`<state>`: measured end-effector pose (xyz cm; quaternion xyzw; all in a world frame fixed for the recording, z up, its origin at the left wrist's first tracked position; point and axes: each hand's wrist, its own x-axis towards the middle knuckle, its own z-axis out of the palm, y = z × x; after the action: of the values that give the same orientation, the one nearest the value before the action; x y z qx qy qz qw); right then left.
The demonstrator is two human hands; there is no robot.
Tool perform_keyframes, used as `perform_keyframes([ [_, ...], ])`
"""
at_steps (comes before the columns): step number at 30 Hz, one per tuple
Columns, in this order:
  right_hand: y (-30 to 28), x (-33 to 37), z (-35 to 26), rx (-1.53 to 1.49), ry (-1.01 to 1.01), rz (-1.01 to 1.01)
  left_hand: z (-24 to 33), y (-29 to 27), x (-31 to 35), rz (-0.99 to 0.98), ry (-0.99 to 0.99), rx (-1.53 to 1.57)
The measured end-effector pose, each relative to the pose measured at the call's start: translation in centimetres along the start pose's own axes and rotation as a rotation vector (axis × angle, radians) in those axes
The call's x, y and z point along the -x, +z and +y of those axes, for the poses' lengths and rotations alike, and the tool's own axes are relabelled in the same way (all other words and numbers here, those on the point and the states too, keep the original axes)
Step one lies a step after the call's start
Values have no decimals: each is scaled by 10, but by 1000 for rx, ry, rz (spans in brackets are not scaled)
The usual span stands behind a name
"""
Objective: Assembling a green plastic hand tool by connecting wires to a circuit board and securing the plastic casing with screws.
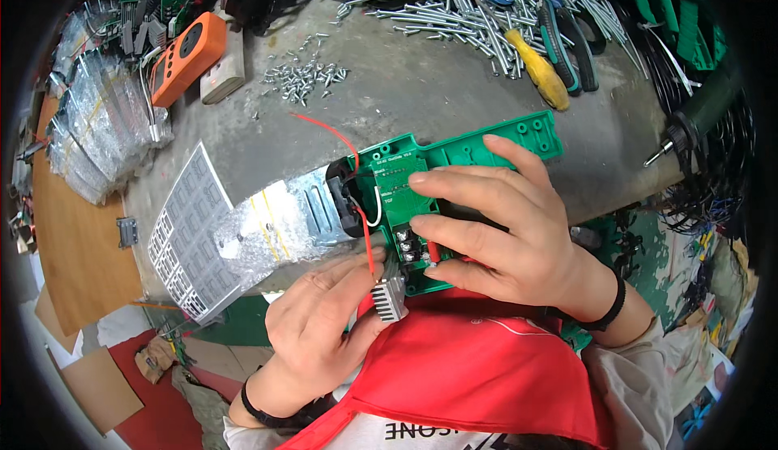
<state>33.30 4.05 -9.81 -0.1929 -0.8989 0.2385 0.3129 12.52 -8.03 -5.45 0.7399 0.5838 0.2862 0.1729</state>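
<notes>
My left hand (316,320) pinches a small silver finned heat sink (387,302) beside the near edge of a green plastic housing (486,142). My right hand (510,223) spreads its fingers over the housing, fingertips resting on the green circuit board (395,176) inside. Near its thumb and index finger, a small red part (434,252) shows beside a black screw terminal block (408,245). A red wire (369,243) runs down toward the heat sink; another red wire (328,128) curls loosely away. Left of the board lies a metal-cased unit (324,207), partly in bubble wrap (251,235).
Loose short screws (304,75) and a heap of long screws (470,24) lie at the back, beside a yellow-handled tool (539,69). An orange meter (188,57) and bubble-wrapped parts (101,126) are left. A printed sheet (194,231) lies nearer. A green screwdriver-like tool (701,117) points inward at right.
</notes>
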Motion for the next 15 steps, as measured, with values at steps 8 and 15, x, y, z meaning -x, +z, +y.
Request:
perform_keyframes([
  [8, 3, 5, 0, -9, 4, 31, -12, -11, -12, -102, 188, -136],
  [15, 6, 3, 0, -21, 27, 36, -18, -11, -13, -85, 174, -83],
])
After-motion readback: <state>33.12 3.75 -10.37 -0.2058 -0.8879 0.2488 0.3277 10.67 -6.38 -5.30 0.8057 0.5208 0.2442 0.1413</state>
